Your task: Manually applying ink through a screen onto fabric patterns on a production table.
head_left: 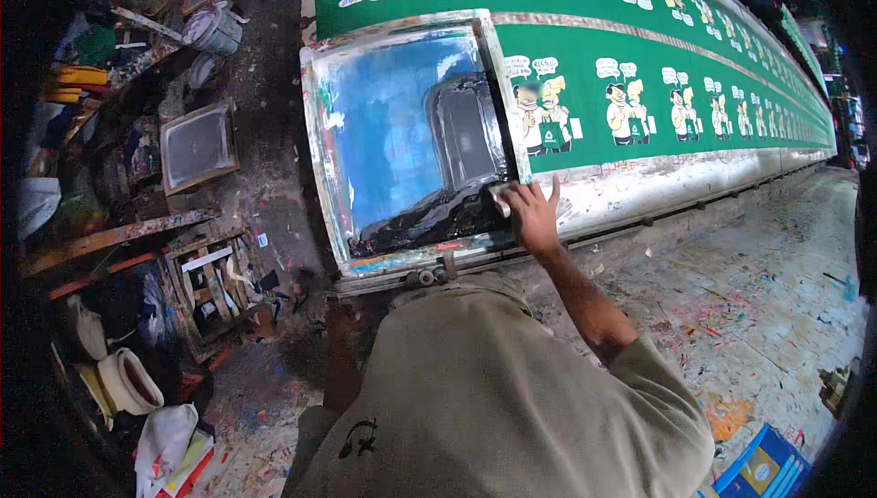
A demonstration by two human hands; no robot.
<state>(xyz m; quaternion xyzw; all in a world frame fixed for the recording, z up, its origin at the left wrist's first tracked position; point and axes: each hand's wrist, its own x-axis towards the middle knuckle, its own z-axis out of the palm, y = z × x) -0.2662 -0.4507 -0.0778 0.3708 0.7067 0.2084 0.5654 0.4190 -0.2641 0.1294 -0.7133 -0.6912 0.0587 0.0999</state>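
A screen-printing frame (501, 105) with blue mesh and paint-stained edges lies on the long table in front of me. Thick black ink (429, 217) spreads along its near side, and a dark rounded panel shows at the right of the mesh. At the frame's near right corner, my right hand (533, 210) has its fingers closed on the pale end of a squeegee (500, 200), with one finger raised. The rest of the squeegee is hard to tell from the ink. My left forearm (343, 352) is in shadow beside my body; the hand's fingers cannot be made out.
Green fabric (585, 155) with rows of printed cartoon figures covers the long table. A metal clamp (427, 276) sits at the near edge. On the left floor are a smaller screen (199, 146), a stained bucket (213, 27) and a wooden crate (215, 283). A blue package (763, 466) lies lower right.
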